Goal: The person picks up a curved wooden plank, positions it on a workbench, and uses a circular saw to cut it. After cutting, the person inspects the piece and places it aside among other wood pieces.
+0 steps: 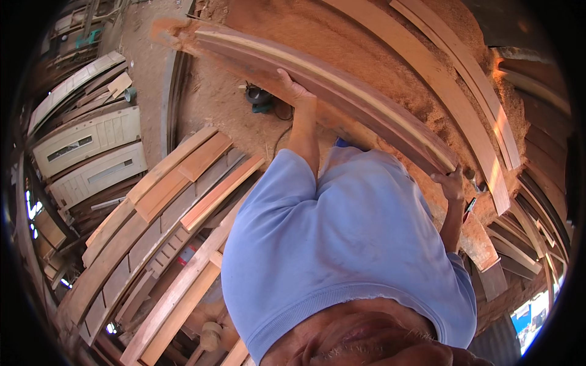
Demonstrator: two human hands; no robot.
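Observation:
A long wooden plank (pixel 332 83) lies slantwise in front of me, its narrow edge pale along the top and its side reddish brown. My left hand (pixel 297 91) grips its near side part-way along, thumb up against the wood and the other fingers mostly hidden. Around the plank's right end, close to my body, my right hand (pixel 450 183) is closed. Just left of my left hand, a dark round power tool with a green part (pixel 259 99) sits on the ground with its cord trailing.
Two long boards (pixel 427 85) (pixel 467 76) lie beyond the plank amid sawdust (pixel 293 24). Stacked timber (pixel 165 189) fills the left, with pale door-like panels (pixel 88 135) behind it. More offcuts (pixel 516 238) lie at the right, near a flat reddish board (pixel 479 241).

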